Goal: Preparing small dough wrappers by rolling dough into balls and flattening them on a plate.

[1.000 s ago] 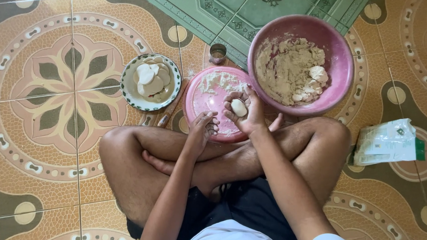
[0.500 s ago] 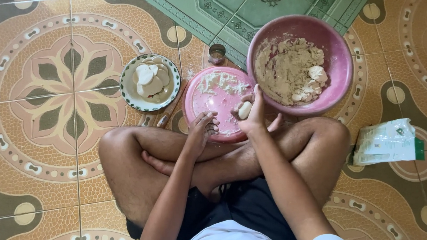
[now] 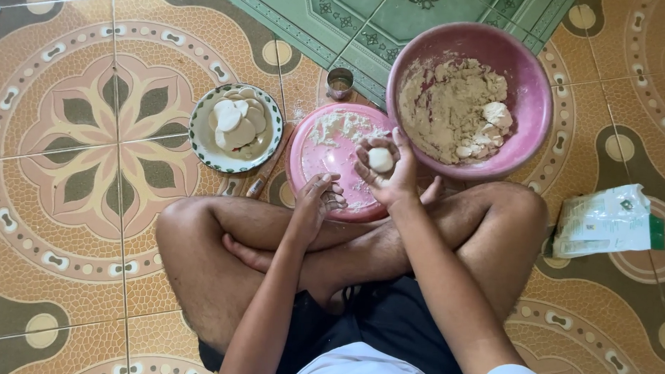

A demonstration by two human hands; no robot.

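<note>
We see a patterned tile floor (image 3: 66, 222) in orange and brown, meeting a green tiled section (image 3: 353, 18) at the top. A green-rimmed plate (image 3: 201, 149) holds flattened white dough discs (image 3: 235, 123). Just beyond it stands a small metal cup (image 3: 340, 82). A slim wooden stick, perhaps a rolling pin (image 3: 263, 179), lies beside the plate. Well off to the right lies a white and green bag (image 3: 604, 221).
</note>
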